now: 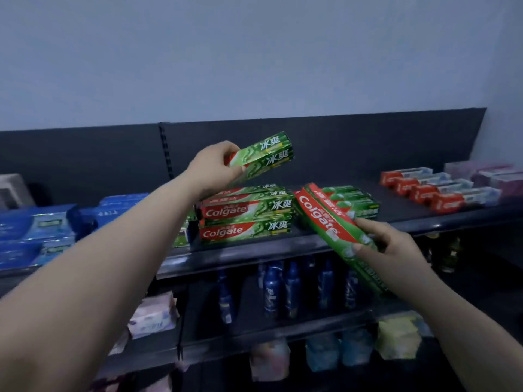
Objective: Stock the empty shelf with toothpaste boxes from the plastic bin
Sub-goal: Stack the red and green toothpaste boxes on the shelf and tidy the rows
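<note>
Pale grey wall fills the upper half of my view, above a dark shelving unit. On its top shelf [254, 254], at centre, sits a stack of toothpaste boxes [246, 219], green and red. They lie flat with their long faces forward, so that the white word "Colgate" can be read from the aisle. The Chinese characters 冰爽 follow it on the green end.

Directly above the stack, the left hand [210, 165] grips two matching boxes [266, 154] by their red end, fingers curled round them. The same 冰爽 shows on each. I judge they are held level with the stack's lie so they can go straight on top.

Below and to the right of the stack, in front of the shelf edge, the right hand [390, 250] holds what look like two more boxes [325, 219]. They are steeply tilted and "Colgate" runs along the slant. I take these for the next load, kept clear while the left hand works.

Just right of the stack lies a lower group of green boxes [353, 202]. Well apart to the right stand red and white boxes [435, 190], and left of the stack lie blue packs [36, 230]; I cannot read the print on either. Under the stack, a lower shelf holds blue bottles [283, 290]. I cannot see the plastic bin.
</note>
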### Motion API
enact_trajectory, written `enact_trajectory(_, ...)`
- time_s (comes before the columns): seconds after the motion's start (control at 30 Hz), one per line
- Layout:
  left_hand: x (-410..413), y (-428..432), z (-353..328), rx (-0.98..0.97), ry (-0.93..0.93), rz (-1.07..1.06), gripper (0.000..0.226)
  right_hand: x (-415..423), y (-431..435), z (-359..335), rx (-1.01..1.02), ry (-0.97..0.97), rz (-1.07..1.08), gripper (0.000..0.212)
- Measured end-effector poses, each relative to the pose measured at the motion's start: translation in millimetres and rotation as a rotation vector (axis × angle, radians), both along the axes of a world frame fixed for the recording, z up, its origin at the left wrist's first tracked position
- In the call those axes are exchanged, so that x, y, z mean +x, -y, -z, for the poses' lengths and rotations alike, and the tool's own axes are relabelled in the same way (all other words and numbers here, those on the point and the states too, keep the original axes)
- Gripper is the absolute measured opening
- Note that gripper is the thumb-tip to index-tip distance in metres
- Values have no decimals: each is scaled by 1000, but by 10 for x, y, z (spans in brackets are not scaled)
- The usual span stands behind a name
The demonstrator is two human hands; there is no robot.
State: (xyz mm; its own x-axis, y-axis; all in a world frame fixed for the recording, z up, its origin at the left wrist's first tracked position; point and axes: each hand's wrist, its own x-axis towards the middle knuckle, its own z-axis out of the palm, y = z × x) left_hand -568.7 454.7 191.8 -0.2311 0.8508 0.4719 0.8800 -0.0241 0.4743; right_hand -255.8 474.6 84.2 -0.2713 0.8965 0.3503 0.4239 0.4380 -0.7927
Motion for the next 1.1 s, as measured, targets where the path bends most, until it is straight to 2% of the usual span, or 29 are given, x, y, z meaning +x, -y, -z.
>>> enact_trajectory(0.2,-222,-634,-120,-80,-209,-128,31,-226,-826,-337,150,29,-98,46)
enact_trajectory(0.33,-330,-1048,-91,-318,-383,-209,32,-258,-1340,-452,132,-2,-165,44)
enact_trajectory(0.47,-430,-1253,-3,-562,-343,-159,22,-262,-1705,-481,104,-19,-220,44)
enact_trajectory(0.67,-547,-1409,173,-769,-358,-151,27,-250,-2019,-430,60,-34,-278,45)
enact_trajectory(0.77,-595,-1422,151,-816,-281,-135,26,-263,-2099,-411,46,-59,-286,45)
enact_trajectory(0.87,-589,-1410,95,-820,-161,-148,42,-300,-2126,-416,38,-57,-293,45)
enact_trajectory(1.1,-248,-1513,47,-550,-240,-81,41,-216,-2222,-470,86,67,-254,45)
